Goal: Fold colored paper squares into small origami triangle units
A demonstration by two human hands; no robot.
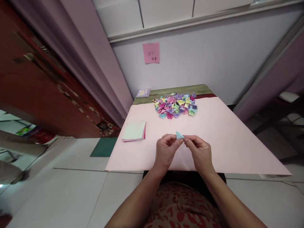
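Observation:
A small folded piece of light blue paper [179,135] is pinched between both my hands, just above the pink sheet covering the table. My left hand [166,148] grips its left side with thumb and forefinger. On the other side, my right hand [199,150] holds the lower right corner, thumb close to the other thumb. Beyond the hands lies a heap of folded paper pieces [175,106] in many colours. To the left sits a stack of square paper sheets [134,130], with a pale green one on top.
Pink paper [228,139] covers most of the table and reaches its front edge. A small printed pack [143,92] lies at the back left corner. A pink note [151,53] is stuck on the wall, and a purple curtain [95,57] hangs at the left.

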